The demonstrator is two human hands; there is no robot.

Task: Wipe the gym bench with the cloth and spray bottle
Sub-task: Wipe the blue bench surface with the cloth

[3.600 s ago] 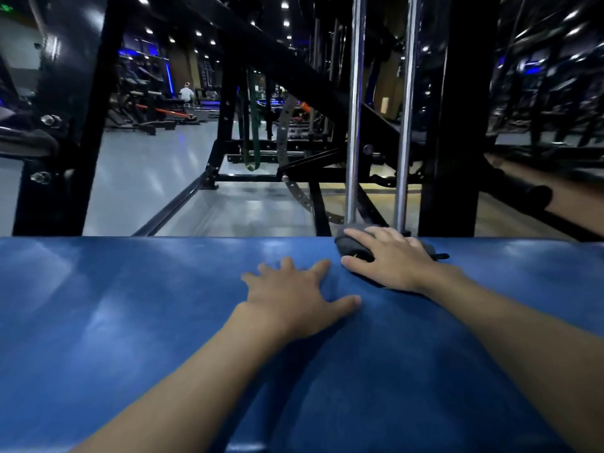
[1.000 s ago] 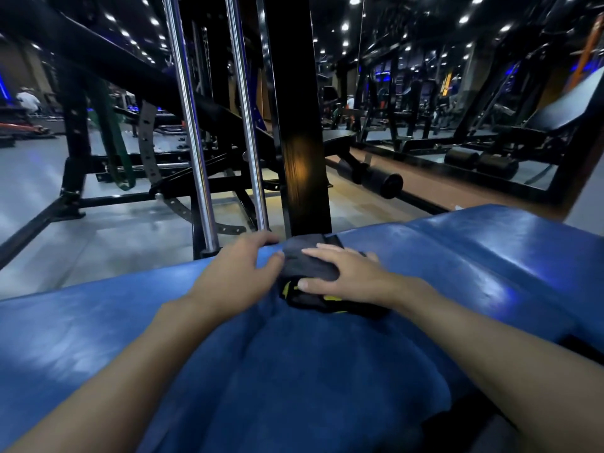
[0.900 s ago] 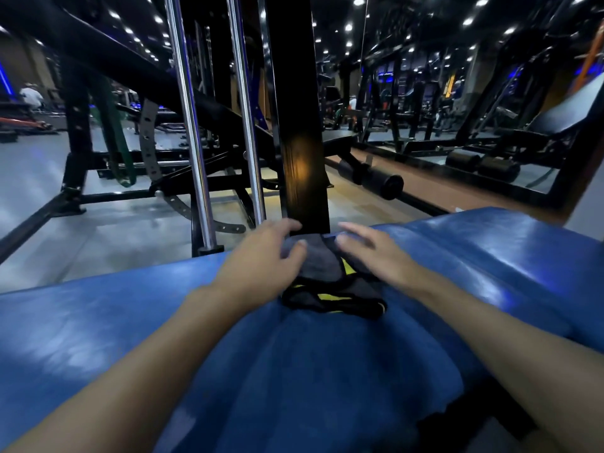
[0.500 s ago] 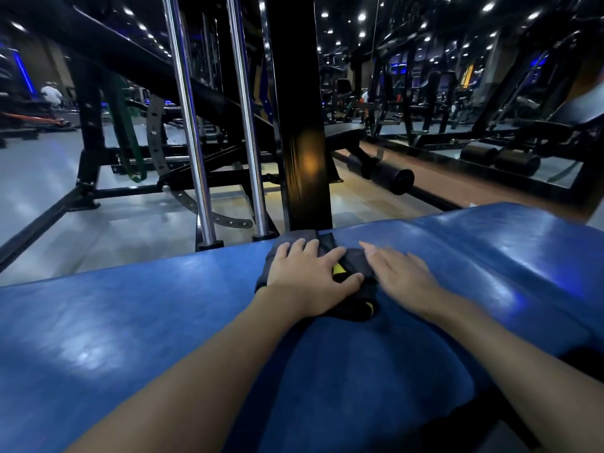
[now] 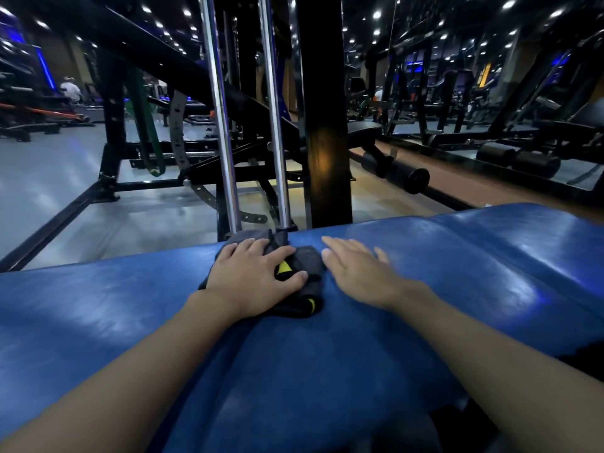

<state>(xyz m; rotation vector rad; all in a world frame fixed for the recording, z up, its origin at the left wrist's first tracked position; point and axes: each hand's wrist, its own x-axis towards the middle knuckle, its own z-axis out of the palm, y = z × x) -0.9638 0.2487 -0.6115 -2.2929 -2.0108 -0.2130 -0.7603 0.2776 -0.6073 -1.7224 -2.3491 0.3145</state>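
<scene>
Dim gym hall with ceiling spotlights, a grey polished floor (image 5: 58, 178) and black steel machine frames beyond. The foreground is filled by the blue padded vinyl desk (image 5: 457, 273) (the gym bench to be wiped), seen across its width. The dark grey folded cloth with yellow markings (image 5: 310, 258) lies at the far edge of the desk, just in front of two upright chrome guide rods (image 5: 222, 125) and beside a broad black square post (image 5: 323, 109). The left grip (image 5: 255, 279) lies flat on top of the cloth, fingers spread and straight, thumb reaching past the yellow patch. This palm-down press apparently keeps the whole pad of fabric bearing on the vinyl rather than bunching. The right grip (image 5: 356, 273) rests on bare vinyl just beside the cloth, fingers straight and close together, holding nothing; it probably steadies the body as the person leans over. No spray bottle is in view. Judged step: wiping along the far edge, where the rods and post crowd the cloth's path. The sheen on the padding is uneven, so how much is already wiped cannot be told.
</scene>
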